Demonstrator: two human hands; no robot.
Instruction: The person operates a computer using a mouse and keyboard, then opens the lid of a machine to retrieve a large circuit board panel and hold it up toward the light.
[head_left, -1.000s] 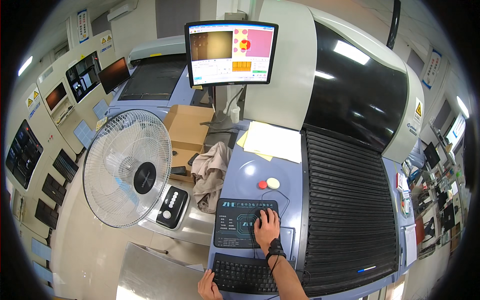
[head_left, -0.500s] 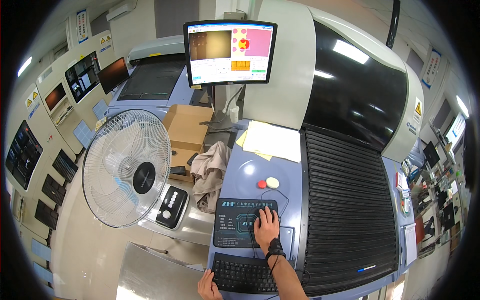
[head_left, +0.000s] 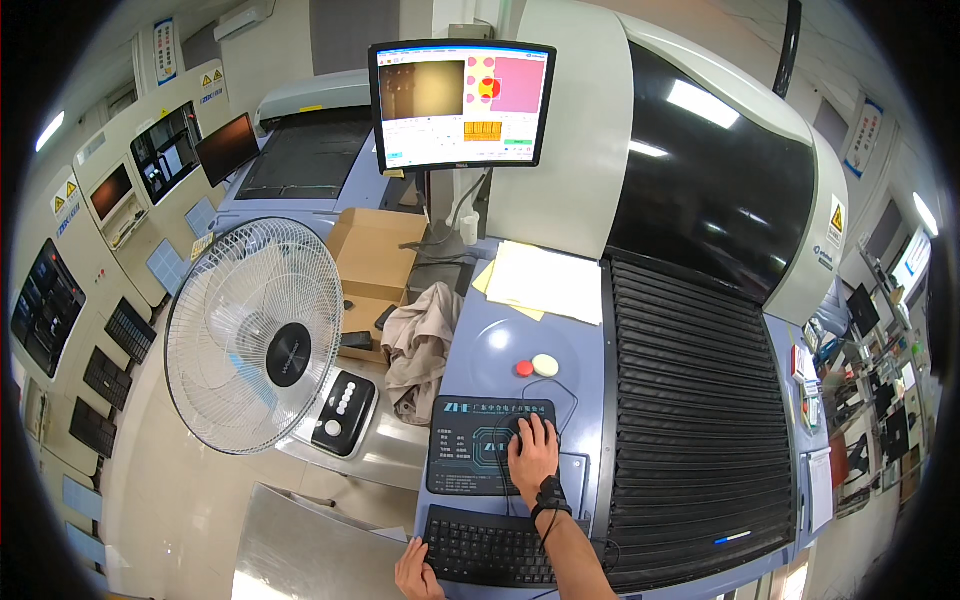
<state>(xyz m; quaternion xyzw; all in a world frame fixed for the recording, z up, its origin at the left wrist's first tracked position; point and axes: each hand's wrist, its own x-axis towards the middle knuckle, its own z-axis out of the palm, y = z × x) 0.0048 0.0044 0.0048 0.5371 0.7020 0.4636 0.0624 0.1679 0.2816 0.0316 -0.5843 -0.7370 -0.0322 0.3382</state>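
My right hand (head_left: pixel 534 455) lies over a black computer mouse (head_left: pixel 520 427) on a dark mouse pad (head_left: pixel 470 455), fingers curled around it; a black strap sits on the wrist. At the bottom edge, my left hand (head_left: pixel 416 573) rests at the left end of a black keyboard (head_left: pixel 487 550), only partly in view. Both stand on the blue-grey console (head_left: pixel 500 345) of a large machine. A monitor (head_left: pixel 462 103) above shows a program window with pink and orange panels.
A red button (head_left: pixel 524 368) and a pale round button (head_left: pixel 546 365) sit beyond the mouse pad. A crumpled beige cloth (head_left: pixel 420 350), a cardboard box (head_left: pixel 370 262), yellow papers (head_left: pixel 545 283) and a white standing fan (head_left: pixel 255 335) lie to the left. A black ribbed shutter (head_left: pixel 695 420) runs along the right.
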